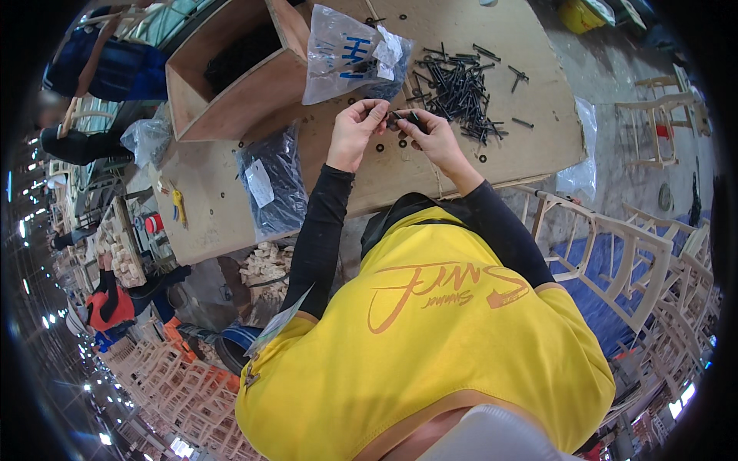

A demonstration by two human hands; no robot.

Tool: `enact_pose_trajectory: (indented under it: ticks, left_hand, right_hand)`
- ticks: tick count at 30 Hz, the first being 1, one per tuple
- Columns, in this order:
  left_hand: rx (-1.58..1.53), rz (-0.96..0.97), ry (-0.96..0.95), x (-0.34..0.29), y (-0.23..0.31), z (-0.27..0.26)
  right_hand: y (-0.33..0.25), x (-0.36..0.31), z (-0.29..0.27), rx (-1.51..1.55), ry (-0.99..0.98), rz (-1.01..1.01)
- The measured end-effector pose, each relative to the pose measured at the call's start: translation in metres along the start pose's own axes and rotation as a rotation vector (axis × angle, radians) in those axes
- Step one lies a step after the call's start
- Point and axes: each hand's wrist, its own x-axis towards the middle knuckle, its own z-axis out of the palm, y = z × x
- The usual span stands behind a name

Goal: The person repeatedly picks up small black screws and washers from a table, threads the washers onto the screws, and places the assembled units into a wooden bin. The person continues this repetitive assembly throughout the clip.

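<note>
Over the table's near edge my two hands meet, fingertips almost touching. My right hand (437,144) is closed round a few black bolts (397,121), their ends pointing toward the left hand. The thumb and forefinger of my left hand (352,137) are pinched together; what they hold, if anything, is too small to make out. Just beyond the right hand lies a loose pile of black bolts (461,91). Black washers (483,158) are scattered around it. Behind the left hand rests a clear plastic bag (334,65) with blue marks and a white paper label.
A wooden box (231,104) with dark contents stands at the far left of the table (211,219). Nearer lies a plastic bag of black parts (275,184). A yellow-handled tool (178,206) sits at the left. Wooden chair frames (607,253) stand on the right; other people are at left.
</note>
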Motion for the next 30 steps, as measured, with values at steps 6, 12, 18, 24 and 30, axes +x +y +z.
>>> enact_pose_trajectory:
  ticks: [6, 12, 18, 24, 30]
  left_hand:
    - [-0.158, -0.086, 0.019, -0.001, 0.001, -0.001]
    - [-0.193, -0.075, -0.040, -0.006, 0.004, -0.005]
    - [-0.173, -0.029, -0.037, -0.009, 0.006, -0.005]
    - [-0.092, 0.009, 0.023, -0.010, 0.004, 0.001]
    - [0.037, 0.047, 0.054, -0.013, 0.003, 0.006]
  right_hand:
    - [0.000, 0.000, 0.001, 0.012, 0.004, 0.002]
    - [0.001, 0.001, 0.001, 0.004, 0.007, -0.018]
    - [0.002, 0.001, 0.000, 0.006, 0.030, -0.042]
    - [0.004, 0.000, 0.000, -0.014, 0.029, -0.052]
    - [0.006, -0.001, 0.001, -0.053, 0.047, -0.076]
